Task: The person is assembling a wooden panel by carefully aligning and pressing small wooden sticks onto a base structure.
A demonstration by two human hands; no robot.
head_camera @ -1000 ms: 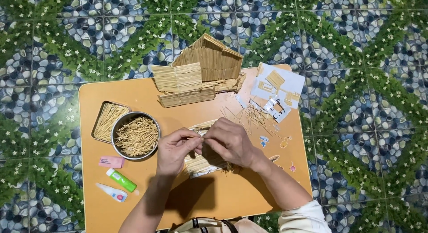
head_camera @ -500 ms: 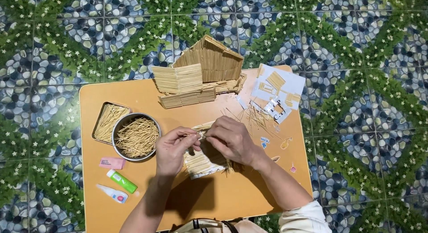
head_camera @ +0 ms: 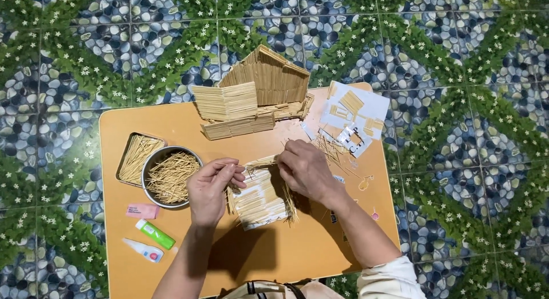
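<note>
A low orange table [head_camera: 171,122] fills the middle of the view, set on a floor of pebble-and-leaf patterned tiles [head_camera: 68,59]. At its far edge stands the biggest piece of work: a model house of thin sticks [head_camera: 269,79], walls and sloped roof up, with a flat ribbed stick panel [head_camera: 224,100] leaning in front and a layered base under it. That part looks largely built.

Down to the middle of the table, and here's the live action: a smaller stick panel [head_camera: 260,199] lies flat between the two hands, its sticks laid side by side on a pale backing. Loose ends bristle off its right edge, so by my reading this panel is partly covered and untrimmed, with more sticks to lay.

The left hand [head_camera: 210,187] sits at the panel's left edge, thumb and forefinger pressed together, pinching a single toothpick [head_camera: 243,168] near the top corner. The right hand [head_camera: 303,170] rests over the panel's upper right; its fingers curl down, and what they grip, if anything, I cannot tell.

Supplies are plentiful: a round metal bowl [head_camera: 171,176] heaped with toothpicks beside a rectangular tin [head_camera: 137,157] of more. Far right, paper sheets [head_camera: 357,110] with cut shapes and scattered sticks. Near left, a pink eraser-like block [head_camera: 142,211], a green glue tube [head_camera: 155,235] and a white glue tube [head_camera: 143,250].
</note>
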